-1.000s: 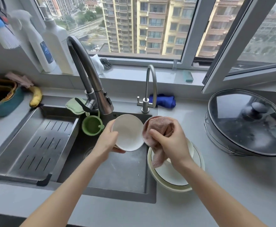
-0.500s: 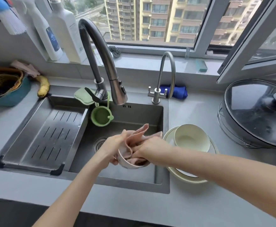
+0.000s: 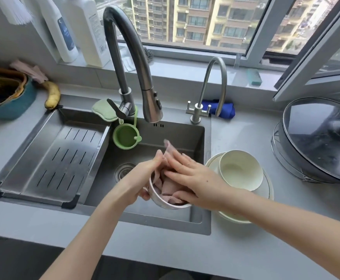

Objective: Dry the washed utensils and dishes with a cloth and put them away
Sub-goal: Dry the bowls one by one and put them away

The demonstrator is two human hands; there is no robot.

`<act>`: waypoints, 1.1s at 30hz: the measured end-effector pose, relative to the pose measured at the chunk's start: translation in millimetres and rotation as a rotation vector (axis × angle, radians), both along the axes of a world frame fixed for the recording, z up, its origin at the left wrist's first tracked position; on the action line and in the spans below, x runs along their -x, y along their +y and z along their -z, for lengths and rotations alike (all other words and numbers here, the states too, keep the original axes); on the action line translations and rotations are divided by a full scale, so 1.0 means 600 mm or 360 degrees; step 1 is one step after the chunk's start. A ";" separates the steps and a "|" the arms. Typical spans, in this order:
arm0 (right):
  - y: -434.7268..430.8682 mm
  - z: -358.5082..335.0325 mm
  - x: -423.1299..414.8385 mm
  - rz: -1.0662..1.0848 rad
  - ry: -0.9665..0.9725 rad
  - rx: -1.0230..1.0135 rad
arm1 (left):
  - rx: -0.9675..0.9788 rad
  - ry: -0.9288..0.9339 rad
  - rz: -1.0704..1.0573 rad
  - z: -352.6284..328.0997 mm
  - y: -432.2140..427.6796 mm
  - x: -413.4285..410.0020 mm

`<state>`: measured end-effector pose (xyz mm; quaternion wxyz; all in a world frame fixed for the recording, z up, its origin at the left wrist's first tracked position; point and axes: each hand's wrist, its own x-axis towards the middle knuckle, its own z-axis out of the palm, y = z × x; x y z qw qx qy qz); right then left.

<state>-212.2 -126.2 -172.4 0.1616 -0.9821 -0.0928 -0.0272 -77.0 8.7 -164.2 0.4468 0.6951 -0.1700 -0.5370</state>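
Note:
Over the sink (image 3: 187, 225), my left hand (image 3: 145, 176) grips a small white bowl (image 3: 165, 203) by its rim and outer side. A pink cloth (image 3: 169, 185) is stuffed into the bowl, one corner sticking up behind my hands. My right hand (image 3: 193, 178) lies on the cloth with straight fingers and presses it into the bowl. To the right, on the counter, a cream bowl (image 3: 241, 170) sits in a stack of plates (image 3: 266, 190).
A tall tap (image 3: 128, 57) arches over the sink, with a smaller tap (image 3: 211, 87) to its right. A green strainer (image 3: 125, 136) hangs at the sink's back. A drain tray (image 3: 50, 158) fills the left half. A lidded wok (image 3: 322, 142) stands at the right.
My right hand has flattened out onto the cloth inside the bowl. The bowl stays over the sink in my left hand. The view has tilted slightly.

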 end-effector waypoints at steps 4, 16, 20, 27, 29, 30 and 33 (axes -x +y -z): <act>-0.004 -0.026 -0.001 -0.0375 0.0104 0.0057 | -0.0060 0.0001 0.0051 -0.012 -0.012 -0.001; 0.043 -0.042 0.018 0.0813 0.0930 -0.1283 | -0.0165 -0.0186 -0.0220 0.019 -0.055 0.045; 0.062 -0.036 0.015 0.0930 0.0750 -0.1922 | -0.0147 -0.0174 -0.0183 0.020 -0.060 0.039; 0.010 -0.075 0.043 0.0235 0.0815 0.0288 | -0.0294 0.0155 0.0076 0.023 -0.048 0.041; -0.010 -0.081 0.054 0.0553 0.0510 0.0206 | -0.0220 0.0191 -0.0020 0.019 -0.053 0.040; -0.019 -0.091 0.064 0.0834 0.0315 -0.0032 | -0.0189 0.0210 -0.0074 0.017 -0.055 0.038; -0.052 -0.127 0.097 0.1535 -0.0587 -0.0430 | -0.0144 0.0220 -0.0198 0.015 -0.050 0.034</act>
